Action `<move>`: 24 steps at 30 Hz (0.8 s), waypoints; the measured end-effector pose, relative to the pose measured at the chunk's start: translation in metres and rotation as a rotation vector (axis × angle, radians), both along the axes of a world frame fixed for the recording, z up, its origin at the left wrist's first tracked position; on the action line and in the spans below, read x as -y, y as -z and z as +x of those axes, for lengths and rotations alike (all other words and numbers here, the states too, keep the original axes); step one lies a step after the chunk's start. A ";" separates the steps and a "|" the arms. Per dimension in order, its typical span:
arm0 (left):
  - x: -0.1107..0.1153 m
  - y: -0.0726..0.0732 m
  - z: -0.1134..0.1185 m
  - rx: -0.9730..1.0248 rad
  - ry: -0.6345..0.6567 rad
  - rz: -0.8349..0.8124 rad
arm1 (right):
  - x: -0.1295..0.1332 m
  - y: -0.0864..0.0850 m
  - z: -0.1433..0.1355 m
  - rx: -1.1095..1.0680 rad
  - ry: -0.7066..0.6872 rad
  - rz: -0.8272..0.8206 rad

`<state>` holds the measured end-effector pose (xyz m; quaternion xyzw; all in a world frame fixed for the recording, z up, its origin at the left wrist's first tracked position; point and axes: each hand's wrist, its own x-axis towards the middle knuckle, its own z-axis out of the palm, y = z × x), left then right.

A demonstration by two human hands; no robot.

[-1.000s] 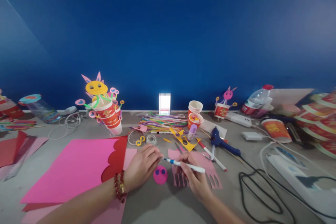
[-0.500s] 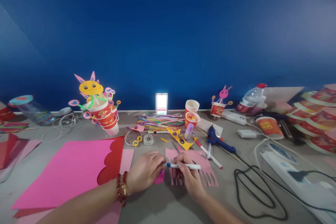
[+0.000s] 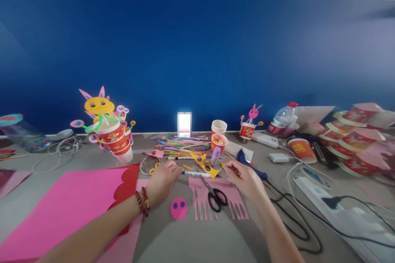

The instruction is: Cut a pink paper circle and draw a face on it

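Observation:
My left hand (image 3: 165, 181), with a beaded bracelet, has its fingertips closed at the blue-capped end of a white marker (image 3: 197, 174). The marker lies crosswise at the top of a pink paper (image 3: 200, 191) cut into fringe-like strips. My right hand (image 3: 243, 176) is bent in a pinch right of the yellow paper scrap (image 3: 205, 165); what its fingers hold, if anything, is hidden. Black-handled scissors (image 3: 217, 200) rest on the pink paper. Between my hands, closer to me, lies a pink paper circle (image 3: 179, 208) with two dark blue dots.
Pink sheets (image 3: 61, 205) lie left, before stacked decorated cups (image 3: 114, 135). Coloured sticks (image 3: 182, 146), a cup of scraps (image 3: 219, 141) and a glue stick (image 3: 215, 156) stand behind. To the right are a blue glue gun (image 3: 243, 158), black cable (image 3: 296, 201) and power strip (image 3: 321, 197).
The marker has left my right hand and lies farther back by my left fingertips. My right hand has moved right and back, uncovering the scissors and pink circle. The view has shifted slightly.

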<state>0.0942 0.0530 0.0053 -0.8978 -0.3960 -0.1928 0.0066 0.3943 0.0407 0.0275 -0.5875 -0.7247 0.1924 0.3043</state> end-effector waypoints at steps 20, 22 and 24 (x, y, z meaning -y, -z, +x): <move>-0.004 0.000 -0.012 0.039 0.101 0.044 | -0.007 0.005 0.009 0.350 0.024 -0.144; 0.005 -0.008 -0.020 0.078 0.096 0.033 | -0.004 -0.001 0.016 0.160 -0.051 -0.133; 0.016 -0.018 -0.025 0.109 0.086 0.023 | 0.002 -0.010 0.018 -0.028 -0.091 -0.098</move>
